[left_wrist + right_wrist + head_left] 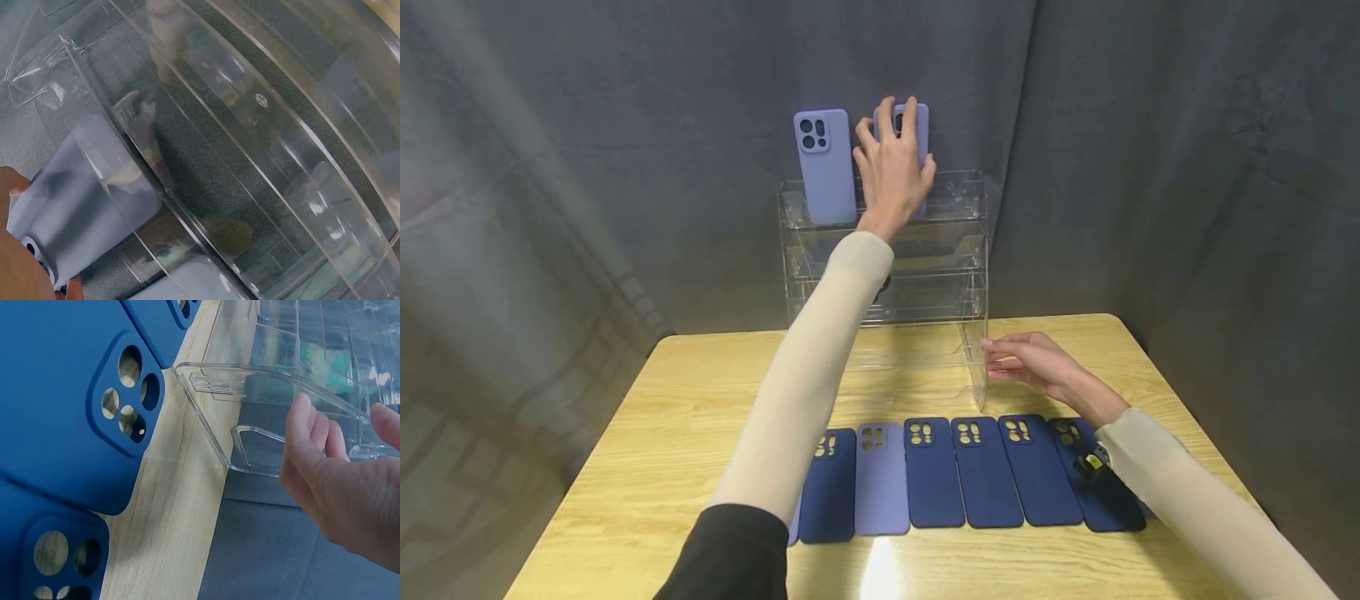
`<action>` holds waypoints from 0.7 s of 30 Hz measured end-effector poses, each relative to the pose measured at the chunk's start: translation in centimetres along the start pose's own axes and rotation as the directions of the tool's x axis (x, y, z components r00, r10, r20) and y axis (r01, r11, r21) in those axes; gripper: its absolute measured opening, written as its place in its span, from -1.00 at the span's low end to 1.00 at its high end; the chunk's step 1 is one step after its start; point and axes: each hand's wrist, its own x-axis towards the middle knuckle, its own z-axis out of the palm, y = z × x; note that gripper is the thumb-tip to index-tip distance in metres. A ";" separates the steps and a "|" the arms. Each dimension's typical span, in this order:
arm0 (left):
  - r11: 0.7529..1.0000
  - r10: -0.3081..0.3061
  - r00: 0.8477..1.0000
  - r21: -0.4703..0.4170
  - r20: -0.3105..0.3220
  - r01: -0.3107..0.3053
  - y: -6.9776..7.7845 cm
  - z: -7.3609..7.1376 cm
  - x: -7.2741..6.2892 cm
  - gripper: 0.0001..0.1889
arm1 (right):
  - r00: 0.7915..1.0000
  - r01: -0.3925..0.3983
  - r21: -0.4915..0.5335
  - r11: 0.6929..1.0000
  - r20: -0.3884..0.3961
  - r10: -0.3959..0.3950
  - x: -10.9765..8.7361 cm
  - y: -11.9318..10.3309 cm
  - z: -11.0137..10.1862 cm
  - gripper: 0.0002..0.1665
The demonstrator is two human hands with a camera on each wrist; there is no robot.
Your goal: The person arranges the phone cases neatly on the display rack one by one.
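At the top tier of a clear acrylic display rack (983, 250), my left hand (891, 171) grips a lavender phone case (94, 187) by its two long sides. The fingers cover much of its back in the head view, and its lower end sits behind the tier's clear front lip. Beside it, another lavender phone case (831, 183) stands upright on the same tier. My right hand (1033, 362) is at the rack's lower right side panel, fingers extended against it and thumb apart from them in the right wrist view.
Along the front of the wooden table (700, 417) lies a row of phone cases: several navy cases (988, 483) and a lavender one (882, 492), with another partly hidden under my left arm. Grey curtains (700, 167) hang behind and at both sides.
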 end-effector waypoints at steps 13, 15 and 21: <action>0.991 0.131 0.988 0.002 -0.080 -0.131 -1.2 -1.3 -1.4 -0.24 | 1.000 -0.001 -0.004 1.000 0.016 0.001 0.2 0.0 0.3 -0.14; 0.985 0.173 0.979 0.000 -0.112 -0.174 -1.5 -2.0 -1.7 -0.29 | 1.000 -0.001 -0.005 1.000 0.017 0.001 0.2 0.0 0.4 -0.13; 0.971 0.238 0.961 0.002 -0.140 -0.240 -3.0 -4.1 -2.7 -0.36 | 1.000 0.001 0.001 1.000 0.023 -0.001 0.4 0.0 0.5 -0.13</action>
